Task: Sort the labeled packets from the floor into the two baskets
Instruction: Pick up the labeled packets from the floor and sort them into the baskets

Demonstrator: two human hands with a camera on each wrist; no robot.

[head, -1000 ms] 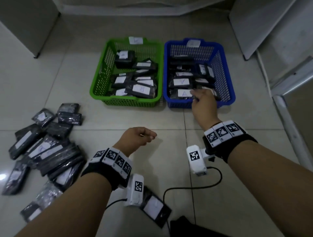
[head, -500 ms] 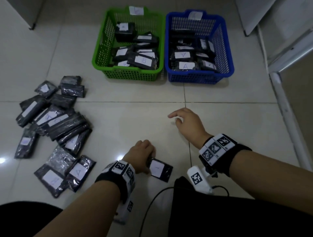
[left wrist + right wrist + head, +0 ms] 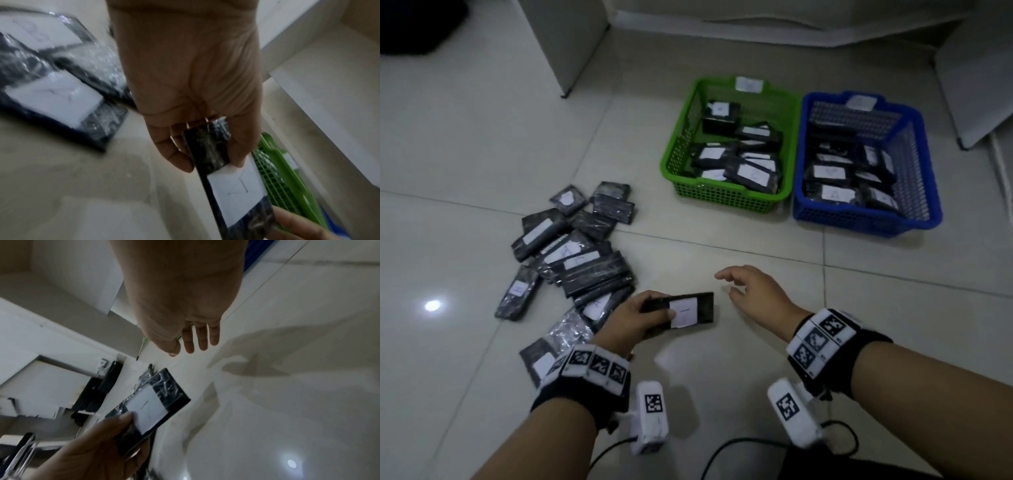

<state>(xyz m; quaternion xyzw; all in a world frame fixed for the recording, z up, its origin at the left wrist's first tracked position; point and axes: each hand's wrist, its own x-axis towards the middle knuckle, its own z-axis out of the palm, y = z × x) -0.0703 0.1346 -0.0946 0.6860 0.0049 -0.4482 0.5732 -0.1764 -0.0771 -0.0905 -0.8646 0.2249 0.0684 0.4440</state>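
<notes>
A black packet [image 3: 681,310] with a white label, marked with what may be an "A" though the writing is faint, is gripped at one end by the left hand [image 3: 635,317] above the tiled floor [image 3: 722,377]. The right hand [image 3: 753,294] is held just beside it, fingers spread, holding nothing. Unsorted packets [image 3: 571,253] are heaped at left. A green basket [image 3: 722,198] and a blue basket [image 3: 859,219], touching, are part-filled beyond.

A plain indoor room: glossy tiled floor [image 3: 722,377], a white cabinet [image 3: 565,41] at eleven o'clock, white panels [image 3: 972,68] at two.
</notes>
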